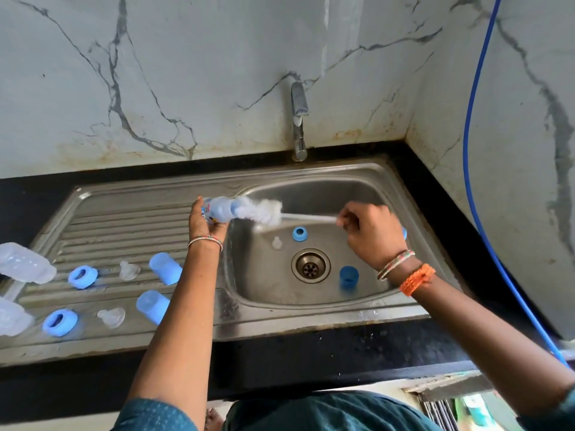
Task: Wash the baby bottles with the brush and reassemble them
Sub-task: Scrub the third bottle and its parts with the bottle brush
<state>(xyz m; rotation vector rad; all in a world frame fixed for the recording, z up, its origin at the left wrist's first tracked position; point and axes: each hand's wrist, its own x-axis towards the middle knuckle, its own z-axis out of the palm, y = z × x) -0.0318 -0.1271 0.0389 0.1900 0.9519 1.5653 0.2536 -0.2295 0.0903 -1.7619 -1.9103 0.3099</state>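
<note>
My left hand grips a clear baby bottle lying sideways over the sink's left rim. My right hand holds the white handle of a bottle brush, whose bristle head sits at the bottle's mouth, partly inside. In the basin lie a blue collar ring, a clear teat and a blue cap. On the draining board are two clear bottles, two blue rings, two teats and two blue caps.
The steel sink has a drain in the middle and a tap behind it with no water seen running. A blue hose hangs down the right wall. Black counter edges the sink.
</note>
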